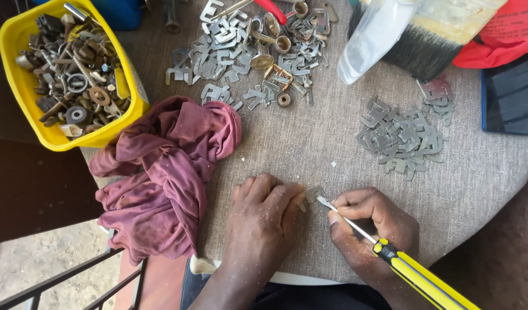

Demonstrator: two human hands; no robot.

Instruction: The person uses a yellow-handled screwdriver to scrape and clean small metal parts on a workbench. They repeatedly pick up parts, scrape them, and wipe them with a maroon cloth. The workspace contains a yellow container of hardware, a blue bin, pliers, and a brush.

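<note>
My left hand (261, 221) presses down on a small grey metal piece (313, 193) at the near edge of a grey cloth-covered table (310, 138). My right hand (371, 229) grips a screwdriver with a yellow and black handle (416, 274). Its metal tip (323, 201) touches the small piece right beside my left fingertips. A pile of similar flat grey metal pieces (401, 138) lies just beyond my right hand.
A crumpled maroon cloth (166, 172) lies left of my hands. A yellow tub (23, 86) of mixed metal parts stands at far left. More metal pieces and rings (252, 51) are at the back, with a wide brush (424, 46), a clear plastic bag (373, 34) and a dark phone (507, 95).
</note>
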